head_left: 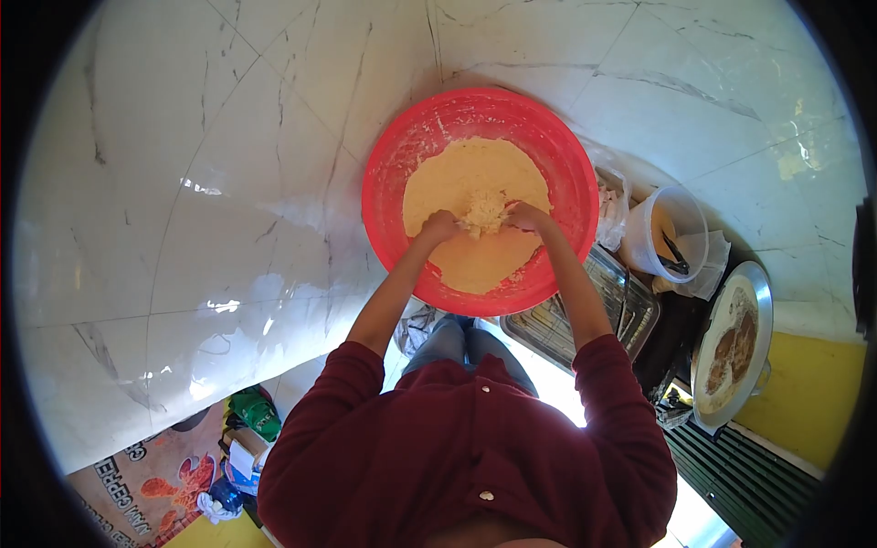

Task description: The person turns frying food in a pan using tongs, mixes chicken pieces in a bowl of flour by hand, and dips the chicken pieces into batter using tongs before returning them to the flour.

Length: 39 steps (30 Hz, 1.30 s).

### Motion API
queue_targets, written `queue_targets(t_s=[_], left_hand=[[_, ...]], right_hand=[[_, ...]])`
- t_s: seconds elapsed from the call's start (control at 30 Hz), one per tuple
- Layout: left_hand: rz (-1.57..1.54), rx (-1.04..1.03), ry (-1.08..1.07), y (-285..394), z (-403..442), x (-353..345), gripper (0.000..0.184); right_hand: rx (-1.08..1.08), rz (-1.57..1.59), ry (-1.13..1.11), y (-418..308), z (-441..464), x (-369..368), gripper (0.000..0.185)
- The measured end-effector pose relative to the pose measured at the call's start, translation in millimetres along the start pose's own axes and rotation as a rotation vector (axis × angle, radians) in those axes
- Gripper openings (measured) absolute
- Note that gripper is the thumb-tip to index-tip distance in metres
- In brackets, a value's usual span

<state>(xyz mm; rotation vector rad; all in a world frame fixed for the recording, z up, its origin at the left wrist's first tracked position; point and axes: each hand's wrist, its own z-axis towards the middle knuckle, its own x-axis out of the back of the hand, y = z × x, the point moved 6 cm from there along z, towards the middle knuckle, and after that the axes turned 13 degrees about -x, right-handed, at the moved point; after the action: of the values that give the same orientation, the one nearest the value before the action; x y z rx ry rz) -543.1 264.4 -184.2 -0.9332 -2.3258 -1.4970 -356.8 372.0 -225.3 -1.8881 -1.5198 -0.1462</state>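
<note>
A large red basin (571, 183) holds a wide bed of pale yellowish flour (448, 173). In its middle lies a crumbly, flour-coated clump (484, 210); what is under the coating cannot be made out. My left hand (441, 225) is at the left side of the clump, fingers curled in against it. From the other side my right hand (525, 216) grips its edge, with the fingers closed and partly hidden by flour. Both forearms reach over the near rim of the basin.
Right of the basin stand a plastic bag (610, 205), a clear tub (653, 237) with a dark-handled utensil, and a metal rack tray (598, 297). Farther right is a round metal pan (760, 310) with brown contents. Tiled walls (274, 137) close in behind and left.
</note>
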Motion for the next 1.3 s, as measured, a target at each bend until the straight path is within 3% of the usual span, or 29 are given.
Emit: queue_targets(t_s=[0.07,0.1,0.17,0.2,0.27,0.37,0.5,0.7,0.77,0.9,1.0,1.1,1.17,1.3], left_hand=[[0.434,0.151,0.117,-1.1,-11.5,25.8,0.041],[0.433,0.152,0.12,-1.1,-11.2,27.2,0.041],[0.543,0.123,0.335,3.0,-12.6,39.6,0.047],[0.543,0.123,0.335,11.1,-14.9,40.5,0.047],[0.632,0.132,0.26,38.8,-18.5,37.4,0.049],[0.684,0.125,0.259,54.8,-13.6,21.8,0.049],[0.669,0.193,0.262,49.4,-3.3,5.2,0.048],[0.682,0.185,0.24,45.8,-2.0,3.4,0.049],[0.607,0.217,0.242,42.6,-4.2,5.0,0.051],[0.338,0.311,0.205,24.1,-14.0,26.5,0.051],[0.319,0.357,0.187,21.3,-30.0,50.3,0.05],[0.502,0.351,0.365,17.1,-30.7,57.2,0.04],[0.875,0.335,0.34,8.1,-13.3,39.4,0.031],[0.971,0.308,0.269,7.4,19.1,-12.1,0.034]], right_hand=[[-0.012,-0.096,0.06,78.1,88.3,-7.2,0.032],[-0.058,-0.078,0.164,52.2,48.7,7.3,0.033],[-0.151,-0.025,0.371,-10.7,-47.3,39.4,0.037],[-0.15,-0.026,0.37,-14.2,-45.4,33.9,0.037],[-0.224,-0.374,0.436,-17.8,-38.7,24.0,0.039],[-0.335,-0.237,0.398,-43.2,-53.6,9.6,0.043],[-0.279,-0.301,0.487,-56.5,-57.0,-9.7,0.046],[-0.326,-0.195,0.271,-38.9,-32.5,-12.1,0.054],[-0.289,-0.141,0.144,-32.6,-24.1,-10.0,0.058],[-0.211,-0.121,0.25,-18.4,-22.2,21.0,0.062],[-0.325,-0.196,0.298,-7.2,-29.3,44.5,0.048],[-0.316,-0.219,0.418,2.1,-31.3,44.5,0.039],[-0.3,-0.531,0.836,1.0,-20.0,25.5,0.027],[-0.226,-0.538,0.864,-44.3,-44.6,-7.3,0.024]])
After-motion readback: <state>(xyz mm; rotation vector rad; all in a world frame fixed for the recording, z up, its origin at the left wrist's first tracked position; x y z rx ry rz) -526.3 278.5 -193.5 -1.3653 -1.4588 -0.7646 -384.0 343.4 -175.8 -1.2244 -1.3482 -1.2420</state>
